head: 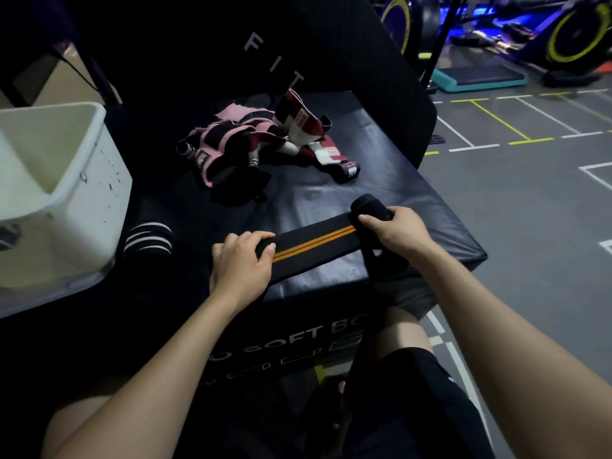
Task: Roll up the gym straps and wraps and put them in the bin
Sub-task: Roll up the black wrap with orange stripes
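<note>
Black elastic wrap with two orange stripes (314, 244) lies stretched across the near edge of the black padded soft box (381, 180), which serves me as the table, at the centre of the frame. Its long axis runs from lower left to upper right, rising slightly toward the right. At the right end it is wound into a short black roll (369, 207), and my right hand (395, 231) has its fingers curled over that roll, grip clenched on it. My left hand (241, 265) sits on the other end, fingers bent over the band's edge and thumb on its near side, pinning it flat against the table.

Farther back on the table, above centre, a loose heap of pink, maroon, white and black straps (261, 144) lies well apart from the wrap. A white plastic bin (76, 180) stands at the left of the frame, just beside the box, open side up. Between bin and left hand I see a black fabric piece with white stripes (148, 240). Grey gym floor with painted lines (516, 154) fills the right, with exercise bikes (576, 38) in the upper right. Nothing lies between my hands along the band.
</note>
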